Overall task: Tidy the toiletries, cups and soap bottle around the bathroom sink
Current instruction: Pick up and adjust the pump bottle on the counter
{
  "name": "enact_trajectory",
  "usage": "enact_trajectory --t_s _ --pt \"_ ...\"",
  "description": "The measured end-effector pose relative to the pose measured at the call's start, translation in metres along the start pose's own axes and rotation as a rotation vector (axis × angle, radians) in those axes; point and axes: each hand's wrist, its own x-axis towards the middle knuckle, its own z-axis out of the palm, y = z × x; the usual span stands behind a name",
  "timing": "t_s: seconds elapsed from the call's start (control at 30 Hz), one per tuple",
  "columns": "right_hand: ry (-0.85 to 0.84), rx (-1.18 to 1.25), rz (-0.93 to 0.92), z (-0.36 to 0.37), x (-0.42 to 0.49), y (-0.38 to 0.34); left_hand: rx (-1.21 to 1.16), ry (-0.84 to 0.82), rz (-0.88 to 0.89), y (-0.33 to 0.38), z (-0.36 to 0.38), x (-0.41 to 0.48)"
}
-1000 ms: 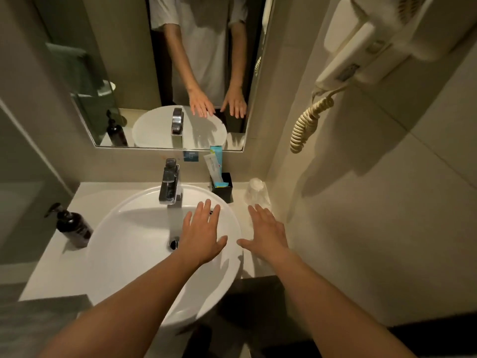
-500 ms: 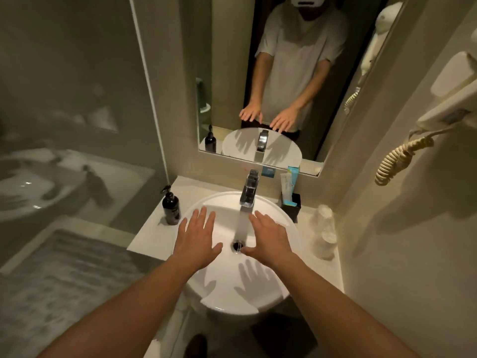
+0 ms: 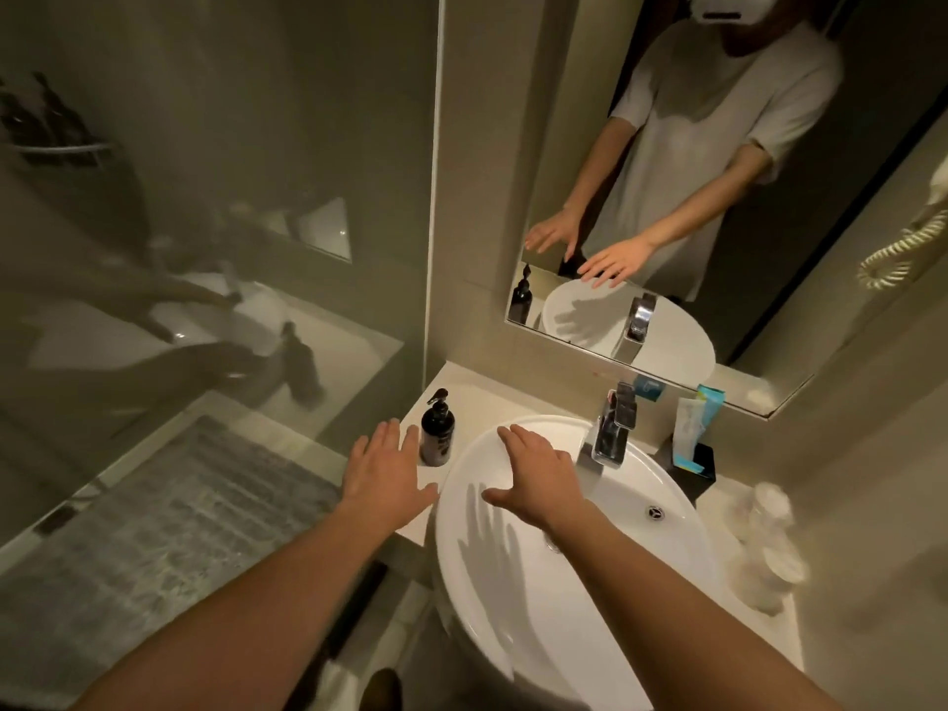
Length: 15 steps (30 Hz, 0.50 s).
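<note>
A dark pump soap bottle (image 3: 437, 432) stands on the pale counter (image 3: 464, 397) left of the round white sink (image 3: 605, 597). My left hand (image 3: 386, 474) hovers open just left of the bottle, fingers spread, holding nothing. Over the sink's left rim my right hand (image 3: 533, 477) is also open and empty. Behind the chrome tap (image 3: 613, 428), a black holder (image 3: 692, 464) carries toothpaste tubes (image 3: 690, 425). Two clear wrapped cups (image 3: 764, 546) stand at the counter's right end, blurred.
A mirror (image 3: 718, 197) hangs above the counter and reflects a person in a pale shirt. A glass shower panel (image 3: 231, 223) closes off the left, with a grey mat (image 3: 169, 536) on the floor. A coiled hair-dryer cord (image 3: 903, 254) hangs at the right wall.
The view has swung left. Both hands shifted left across the sink; the left hand now sits beside the soap bottle and the right hand over the sink's left rim.
</note>
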Motion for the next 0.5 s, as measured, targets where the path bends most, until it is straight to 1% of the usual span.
enact_trajectory --t_s 0.27,0.5 --pt "-0.027 0.044 0.035 0.004 0.058 -0.018 -0.047 -0.05 0.014 -0.033 0.01 0.049" --pt "-0.063 0.085 0.082 0.016 0.108 -0.03 -0.128 -0.114 0.076 -0.05 0.026 0.099"
